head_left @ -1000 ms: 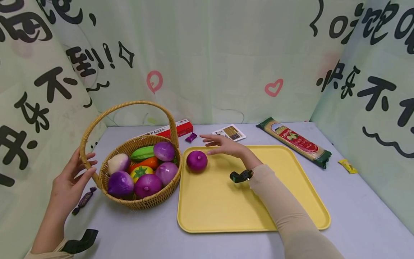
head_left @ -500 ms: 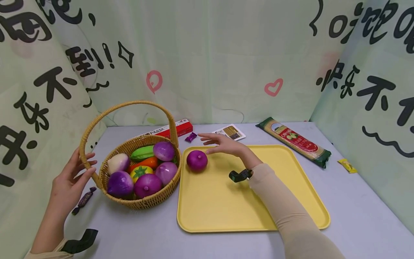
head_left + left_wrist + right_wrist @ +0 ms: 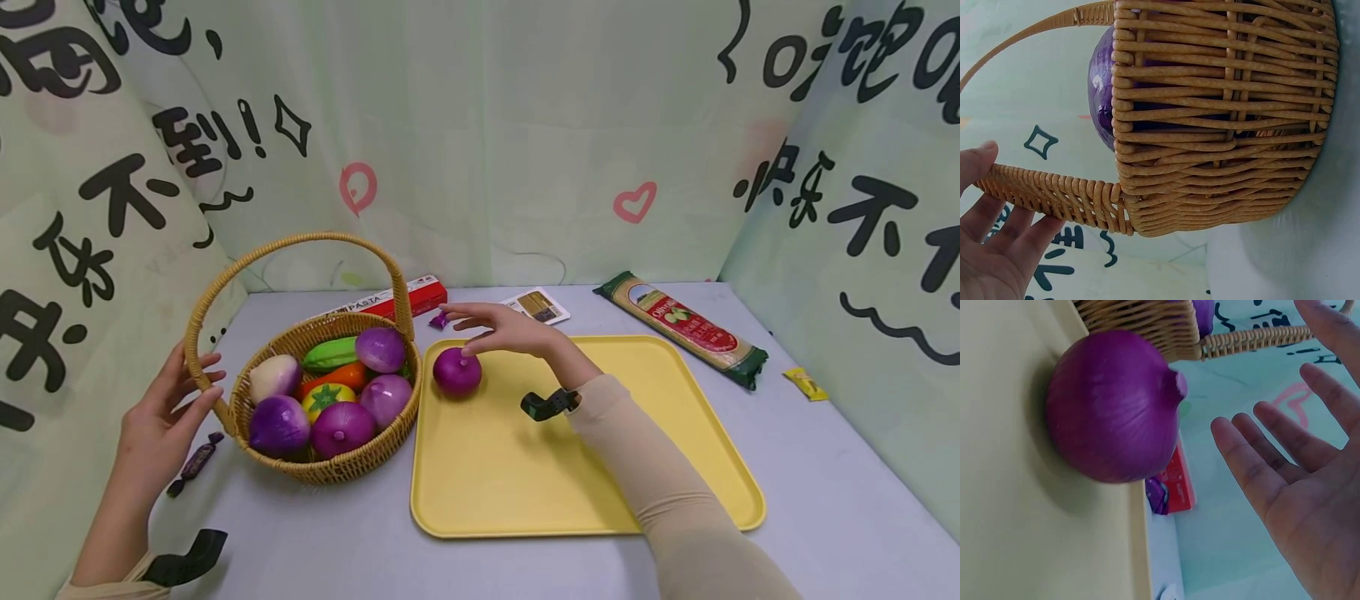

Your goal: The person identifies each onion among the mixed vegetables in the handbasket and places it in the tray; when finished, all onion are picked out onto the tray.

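My left hand (image 3: 156, 429) holds the left side of the handle (image 3: 300, 239) of a wicker basket (image 3: 330, 475). In the left wrist view, the thumb lies on one side of the handle and the fingers on the other. The basket is full of vegetables: purple onions (image 3: 343, 430), a white-and-purple one (image 3: 274, 379), a green vegetable (image 3: 330, 355), an orange one (image 3: 341, 377) and a yellow-green one (image 3: 327, 400). A single purple onion (image 3: 453, 375) sits at the yellow tray's (image 3: 525, 475) far left corner. Just above it hovers my right hand (image 3: 506, 327), fingers extended and apart from it in the right wrist view.
Behind the basket lies a red pasta box (image 3: 426, 295), with a purple candy (image 3: 438, 321) and a card (image 3: 542, 307) nearby. A noodle packet (image 3: 682, 327) and a yellow sweet (image 3: 806, 385) are at right. A dark candy (image 3: 197, 465) lies left of the basket.
My right hand has moved slightly left, over the lone onion, and now partly covers the purple candy. The left hand and the basket have stayed in place.
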A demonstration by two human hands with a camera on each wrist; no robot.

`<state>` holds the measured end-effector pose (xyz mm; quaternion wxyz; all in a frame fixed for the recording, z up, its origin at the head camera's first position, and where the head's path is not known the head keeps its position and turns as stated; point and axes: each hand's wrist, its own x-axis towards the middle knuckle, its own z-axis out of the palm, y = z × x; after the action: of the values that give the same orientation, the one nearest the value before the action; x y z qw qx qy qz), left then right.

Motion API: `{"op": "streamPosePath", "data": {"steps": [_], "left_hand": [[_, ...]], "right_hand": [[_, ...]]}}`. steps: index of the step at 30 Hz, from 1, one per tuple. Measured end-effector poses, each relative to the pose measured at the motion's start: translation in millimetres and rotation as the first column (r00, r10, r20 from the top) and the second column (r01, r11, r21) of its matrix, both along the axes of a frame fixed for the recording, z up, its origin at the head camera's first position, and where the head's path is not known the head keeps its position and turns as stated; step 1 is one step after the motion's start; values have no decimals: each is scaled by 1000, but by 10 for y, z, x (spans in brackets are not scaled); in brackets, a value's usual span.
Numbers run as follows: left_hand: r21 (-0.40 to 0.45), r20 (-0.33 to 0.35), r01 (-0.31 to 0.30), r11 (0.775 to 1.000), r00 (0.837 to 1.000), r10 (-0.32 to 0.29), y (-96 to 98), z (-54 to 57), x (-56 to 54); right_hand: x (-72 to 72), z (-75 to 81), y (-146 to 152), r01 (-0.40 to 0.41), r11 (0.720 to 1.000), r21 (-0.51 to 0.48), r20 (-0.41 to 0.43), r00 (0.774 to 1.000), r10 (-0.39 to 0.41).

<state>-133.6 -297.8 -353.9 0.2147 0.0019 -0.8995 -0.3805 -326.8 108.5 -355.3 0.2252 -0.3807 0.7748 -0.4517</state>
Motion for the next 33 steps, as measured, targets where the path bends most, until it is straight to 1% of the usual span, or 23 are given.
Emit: {"op": "streamPosePath", "data": {"steps": [4, 6, 10, 13, 22, 25, 27, 33], "left_hand": [[-2, 3, -2, 1000, 1000, 2, 3, 2, -2], [-2, 1, -2, 1000, 1000, 2, 6, 3, -2], [1, -13, 4, 1000, 1000, -4, 6, 0, -3], [7, -24, 9, 1000, 1000, -9, 4, -3, -4], [-5, -27, 14, 1000, 1000, -14, 5, -1, 7], [-8, -28, 18, 1000, 999, -18, 1, 1, 8], [-7, -25, 17, 1000, 1000, -18, -1, 3, 7], [-4, -23, 16, 1000, 1000, -16, -2, 5, 6]], "right_hand": [[33, 52, -69, -8, 1000, 19, -42, 999, 9], [52, 79, -102, -21, 1000, 13, -56, 998, 22], [91, 138, -179, -58, 998, -25, -33, 998, 57], [122, 180, -244, -88, 995, -43, -31, 996, 86], [166, 244, -436, -144, 988, -58, -45, 989, 141], [175, 260, -502, -178, 982, -68, -64, 983, 173], [181, 267, -548, -195, 978, -72, -62, 980, 191], [190, 278, -699, -204, 978, -50, -71, 977, 201]]}}
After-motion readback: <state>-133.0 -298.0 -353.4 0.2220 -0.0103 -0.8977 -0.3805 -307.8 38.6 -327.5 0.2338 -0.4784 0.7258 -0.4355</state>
